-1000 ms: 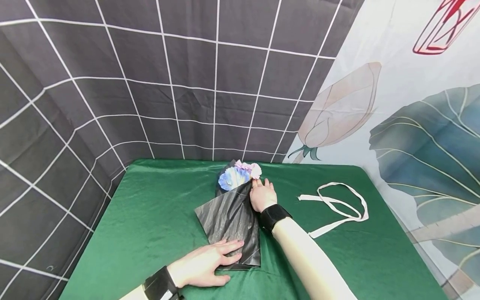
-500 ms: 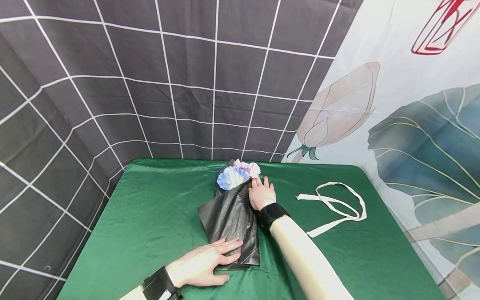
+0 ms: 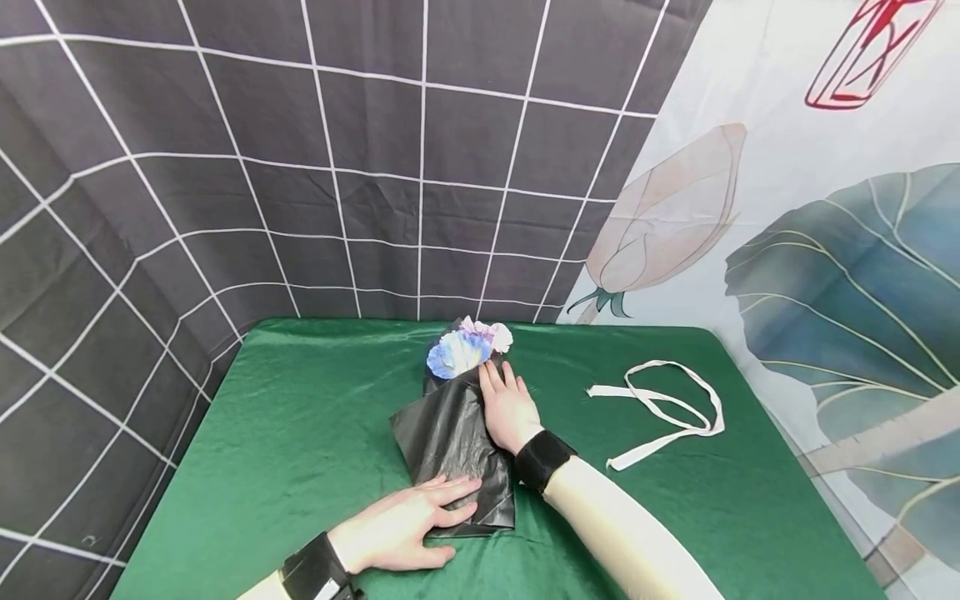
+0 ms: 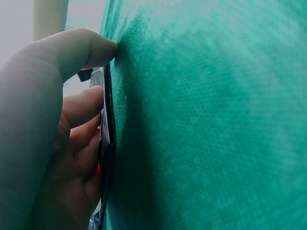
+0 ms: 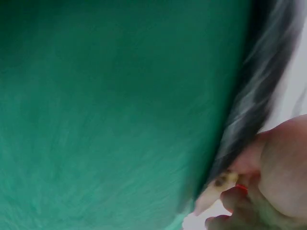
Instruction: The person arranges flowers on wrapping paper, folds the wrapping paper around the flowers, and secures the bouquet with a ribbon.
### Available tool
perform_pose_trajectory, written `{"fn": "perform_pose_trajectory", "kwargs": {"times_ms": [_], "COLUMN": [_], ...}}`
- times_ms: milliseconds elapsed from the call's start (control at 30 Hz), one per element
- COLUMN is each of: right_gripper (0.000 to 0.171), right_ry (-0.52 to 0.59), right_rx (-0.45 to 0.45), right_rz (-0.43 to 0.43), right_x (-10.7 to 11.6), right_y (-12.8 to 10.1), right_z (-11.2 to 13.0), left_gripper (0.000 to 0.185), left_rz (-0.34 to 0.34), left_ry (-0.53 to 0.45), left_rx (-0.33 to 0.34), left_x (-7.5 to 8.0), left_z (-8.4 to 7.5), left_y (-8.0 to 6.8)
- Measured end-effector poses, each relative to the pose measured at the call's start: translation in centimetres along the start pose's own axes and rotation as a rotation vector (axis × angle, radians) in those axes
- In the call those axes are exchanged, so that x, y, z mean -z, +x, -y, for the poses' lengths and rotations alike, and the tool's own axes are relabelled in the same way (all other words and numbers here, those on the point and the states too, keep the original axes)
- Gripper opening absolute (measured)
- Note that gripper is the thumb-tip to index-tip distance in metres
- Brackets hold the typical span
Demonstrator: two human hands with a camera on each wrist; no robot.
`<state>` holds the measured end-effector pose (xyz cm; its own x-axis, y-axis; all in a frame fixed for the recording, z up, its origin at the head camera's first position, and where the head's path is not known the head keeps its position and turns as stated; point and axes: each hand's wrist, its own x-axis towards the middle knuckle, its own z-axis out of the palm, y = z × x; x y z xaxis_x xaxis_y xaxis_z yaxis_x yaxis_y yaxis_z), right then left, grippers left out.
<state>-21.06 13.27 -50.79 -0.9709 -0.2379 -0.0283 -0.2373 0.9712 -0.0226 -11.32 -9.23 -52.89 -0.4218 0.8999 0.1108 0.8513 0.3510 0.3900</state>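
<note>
A sheet of black wrapping paper (image 3: 442, 429) lies folded over flowers on the green cloth. From its far end show a blue flower (image 3: 456, 355) and a pink flower (image 3: 491, 335). My left hand (image 3: 408, 521) rests with spread, straight fingers on the near end of the paper; in the left wrist view its thumb (image 4: 96, 48) touches the cloth beside the paper's edge. My right hand (image 3: 510, 408) lies with extended fingers on the paper's right side, fingertips just below the flowers. In the right wrist view the paper is blurred along the hand.
A white ribbon (image 3: 667, 408) lies loosely looped on the green cloth (image 3: 300, 433) to the right. Behind the table hangs a dark curtain with a white grid (image 3: 375, 208). A printed white cloth (image 3: 675, 208) hangs at the right.
My right hand has moved left onto the paper from its right edge, and the paper's right side is pressed flatter. My left hand stays on the near end.
</note>
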Motion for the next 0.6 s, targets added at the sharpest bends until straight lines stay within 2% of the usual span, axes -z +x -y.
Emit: {"fn": "perform_pose_trajectory", "kwargs": {"times_ms": [133, 233, 367, 600], "right_gripper": [0.056, 0.060, 0.069, 0.072], "right_ry": [0.010, 0.047, 0.088, 0.100], "right_rx": [0.072, 0.100, 0.077, 0.076], "right_rz": [-0.014, 0.012, 0.065, 0.126], "right_x": [0.3, 0.2, -0.4, -0.3], "right_y": [-1.2, -1.7, -1.8, -1.9], "right_z": [1.3, 2.3, 2.8, 2.5], "left_gripper": [0.056, 0.057, 0.057, 0.057], "left_rz": [-0.004, -0.013, -0.021, -0.017], "left_ry": [0.010, 0.027, 0.041, 0.022], "left_rx": [-0.004, -0.010, -0.022, -0.024], "left_x": [-0.1, -0.1, -0.1, -0.2], "left_z": [0.0, 0.0, 0.0, -0.2], "left_y": [0.0, -0.1, -0.1, 0.0]}}
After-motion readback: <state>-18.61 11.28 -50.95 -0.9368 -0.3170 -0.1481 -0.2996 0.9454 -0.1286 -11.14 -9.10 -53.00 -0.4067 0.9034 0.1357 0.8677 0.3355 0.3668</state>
